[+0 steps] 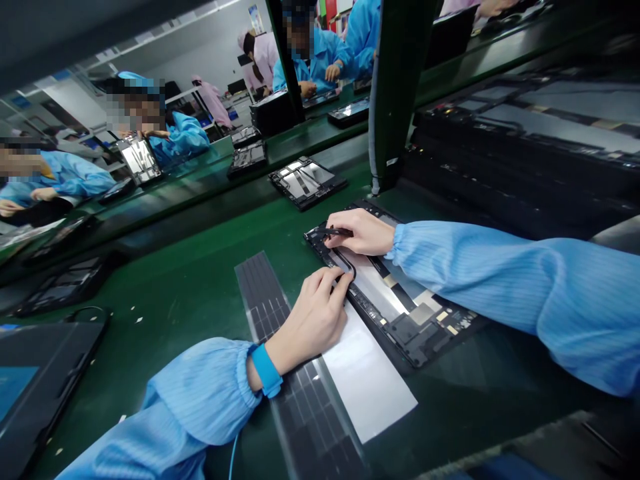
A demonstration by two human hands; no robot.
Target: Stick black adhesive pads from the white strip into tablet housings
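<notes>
An opened black tablet housing (425, 330) lies on the green conveyor belt (165, 320), with its silver inner panel and circuit parts facing up. A thin black flexible strip (345, 263) curves in a loop over the housing's near corner. My right hand (357, 232) pinches the strip's far end at the housing's edge. My left hand (313, 321), with a blue wrist strap (266, 370) around its wrist, grips the loop with its fingertips. A white sheet (367, 373) lies under and beside my left hand, on a dark gridded strip (263, 297).
Several more open tablet housings, such as one (306, 181), sit along the belt. A dark post (397, 93) rises beyond my right arm, and dark panels (525, 127) are stacked at the right. Co-workers (315, 60) in blue smocks work across the line.
</notes>
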